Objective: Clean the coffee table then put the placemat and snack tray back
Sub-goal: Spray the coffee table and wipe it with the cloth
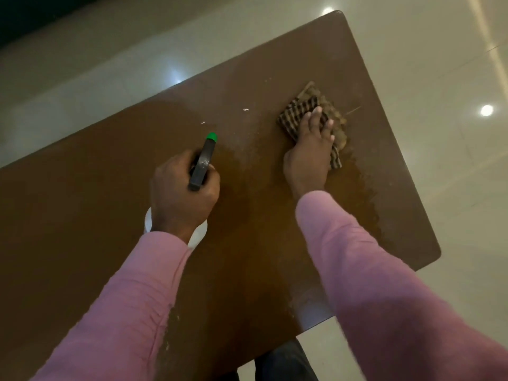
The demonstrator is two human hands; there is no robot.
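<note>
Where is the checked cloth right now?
In the head view the checked cloth lies on the right part of the brown coffee table, pressed flat under the right hand, across from the spray bottle held in the left hand.

no readable text, labels, numbers or signs anywhere
</note>
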